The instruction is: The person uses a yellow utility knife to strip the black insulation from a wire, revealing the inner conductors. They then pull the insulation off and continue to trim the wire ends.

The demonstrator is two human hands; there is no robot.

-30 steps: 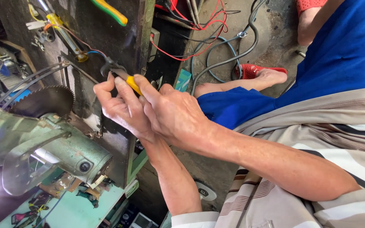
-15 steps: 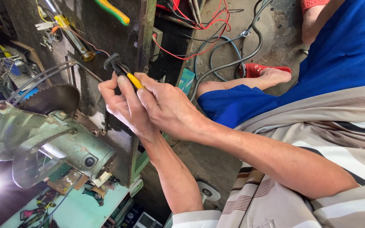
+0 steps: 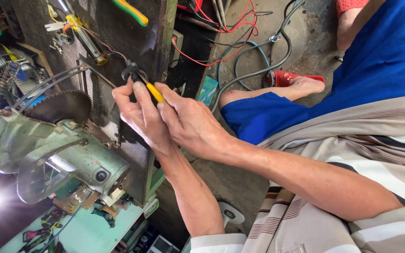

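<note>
A dark metal workbench [image 3: 118, 28] fills the upper left of the frame. At the centre, the right hand [image 3: 191, 124] and the left hand [image 3: 139, 117] are closed together around a yellow-handled tool [image 3: 154, 92], whose black head points up-left. At lower left lies a green circular saw [image 3: 57, 150]. Farther up, red wires [image 3: 221, 37] lie on the floor.

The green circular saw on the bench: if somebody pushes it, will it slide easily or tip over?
Probably neither. The green circular saw has a bulky metal body, so it likely feels heavy. Its toothed blade is partly exposed, risky to touch. It lies against the dark board, which would likely block sliding.
</note>
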